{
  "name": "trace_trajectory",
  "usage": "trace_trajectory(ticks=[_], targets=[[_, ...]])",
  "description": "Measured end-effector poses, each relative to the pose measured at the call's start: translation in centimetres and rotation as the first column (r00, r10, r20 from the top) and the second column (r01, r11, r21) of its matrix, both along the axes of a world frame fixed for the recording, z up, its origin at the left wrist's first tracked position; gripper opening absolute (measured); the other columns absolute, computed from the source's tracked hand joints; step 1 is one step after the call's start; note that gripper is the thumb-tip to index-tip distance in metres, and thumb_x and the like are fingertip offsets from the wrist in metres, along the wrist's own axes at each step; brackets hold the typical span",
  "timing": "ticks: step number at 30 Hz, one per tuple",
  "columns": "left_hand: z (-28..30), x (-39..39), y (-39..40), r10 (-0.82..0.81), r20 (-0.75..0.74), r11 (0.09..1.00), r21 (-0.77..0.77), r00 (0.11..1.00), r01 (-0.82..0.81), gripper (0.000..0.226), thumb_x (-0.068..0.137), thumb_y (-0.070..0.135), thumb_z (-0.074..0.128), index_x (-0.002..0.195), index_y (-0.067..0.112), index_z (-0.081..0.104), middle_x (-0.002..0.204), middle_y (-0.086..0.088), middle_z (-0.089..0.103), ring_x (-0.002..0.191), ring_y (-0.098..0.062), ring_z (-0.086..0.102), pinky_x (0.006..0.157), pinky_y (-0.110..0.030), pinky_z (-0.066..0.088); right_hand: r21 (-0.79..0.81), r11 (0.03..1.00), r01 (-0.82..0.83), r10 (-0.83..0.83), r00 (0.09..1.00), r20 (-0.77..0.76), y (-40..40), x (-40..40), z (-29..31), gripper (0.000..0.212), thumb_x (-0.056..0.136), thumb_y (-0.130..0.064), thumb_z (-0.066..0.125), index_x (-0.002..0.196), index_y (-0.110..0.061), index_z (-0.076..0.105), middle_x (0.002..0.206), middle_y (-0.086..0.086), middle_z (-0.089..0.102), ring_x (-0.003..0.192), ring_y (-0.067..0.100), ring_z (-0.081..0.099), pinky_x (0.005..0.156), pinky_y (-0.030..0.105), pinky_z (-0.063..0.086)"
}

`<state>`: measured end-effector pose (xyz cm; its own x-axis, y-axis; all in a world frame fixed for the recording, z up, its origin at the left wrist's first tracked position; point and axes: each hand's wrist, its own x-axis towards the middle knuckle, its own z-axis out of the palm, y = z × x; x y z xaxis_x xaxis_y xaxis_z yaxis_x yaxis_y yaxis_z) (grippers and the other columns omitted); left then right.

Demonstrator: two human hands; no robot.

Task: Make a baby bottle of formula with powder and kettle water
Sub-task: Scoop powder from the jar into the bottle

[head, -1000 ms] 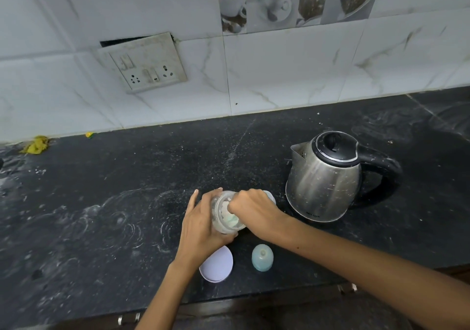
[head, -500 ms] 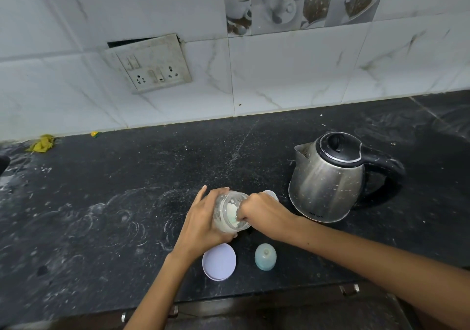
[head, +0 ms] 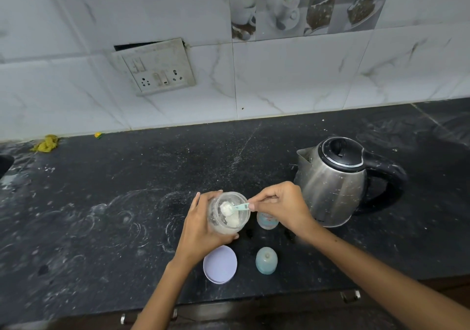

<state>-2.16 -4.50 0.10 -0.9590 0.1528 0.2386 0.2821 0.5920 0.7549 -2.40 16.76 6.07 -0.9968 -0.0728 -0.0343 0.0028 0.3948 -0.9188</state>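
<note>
head view: looking down at a dark speckled surface [head: 106, 228] against a tiled wall
left hand [head: 201, 230]: wrapped around a clear powder jar [head: 227, 214], jar tilted toward the right, mouth open
right hand [head: 282, 206]: pinching the handle of a pale green scoop [head: 235, 207]; scoop bowl heaped with white powder, sitting at the jar mouth
baby bottle [head: 265, 221]: upright on the surface, just right of the jar, partly hidden under the right hand
bottle cap [head: 266, 260]: pale blue dome, near front edge, standing alone
jar lid [head: 220, 264]: lilac, flat on the surface beside the cap
kettle [head: 333, 182]: steel, black lid shut, right of the hands
switch plate [head: 155, 66]: on the wall, hanging crooked
</note>
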Motion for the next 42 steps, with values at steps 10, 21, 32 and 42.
trace_trajectory(ticks=[10,21,32,42], targets=[[-0.4,0.0,0.2,0.015,0.027,1.000,0.000,1.000,-0.015,0.094,0.038,0.039,0.091,0.118,0.035,0.041,0.120,0.017,0.055,0.116,-0.010,0.053,0.096,-0.040,0.048,0.003,1.000,0.029,-0.028,0.991,-0.129,0.5,0.8,-1.2,0.011,0.075,-0.004,0.081,0.084,-0.010,0.080,0.081,-0.001,0.078,0.075,0.004,0.074,0.076,0.020,0.059],[-1.1,-0.5,0.3,0.014,0.043,1.000,-0.009,0.999,-0.014,0.093,0.037,0.044,0.089,0.115,0.042,0.037,0.116,0.016,0.055,0.111,-0.004,0.053,0.091,-0.027,0.048,0.131,0.991,-0.003,0.055,0.916,-0.397,0.6,0.7,-1.8,0.013,0.074,0.003,0.079,0.087,-0.001,0.079,0.088,0.009,0.078,0.083,0.015,0.074,0.079,0.027,0.060],[-1.5,-0.8,0.3,0.011,0.050,1.000,-0.016,0.999,-0.010,0.090,0.036,0.046,0.090,0.107,0.052,0.035,0.112,0.018,0.057,0.107,-0.001,0.055,0.084,-0.016,0.045,0.197,0.979,-0.045,0.143,0.846,-0.514,1.0,0.2,-2.3,0.015,0.073,0.011,0.077,0.086,0.003,0.078,0.088,0.014,0.077,0.083,0.018,0.074,0.078,0.021,0.059],[-1.8,-1.2,0.4,0.045,0.121,0.998,0.025,0.992,-0.049,0.091,0.035,0.053,0.091,0.109,0.047,0.038,0.113,0.017,0.060,0.103,0.002,0.058,0.083,-0.017,0.048,-0.095,0.988,0.120,-0.137,0.970,-0.200,0.8,-0.3,-2.7,0.008,0.076,-0.004,0.080,0.082,-0.008,0.080,0.079,0.005,0.078,0.075,0.017,0.075,0.073,0.033,0.062]])
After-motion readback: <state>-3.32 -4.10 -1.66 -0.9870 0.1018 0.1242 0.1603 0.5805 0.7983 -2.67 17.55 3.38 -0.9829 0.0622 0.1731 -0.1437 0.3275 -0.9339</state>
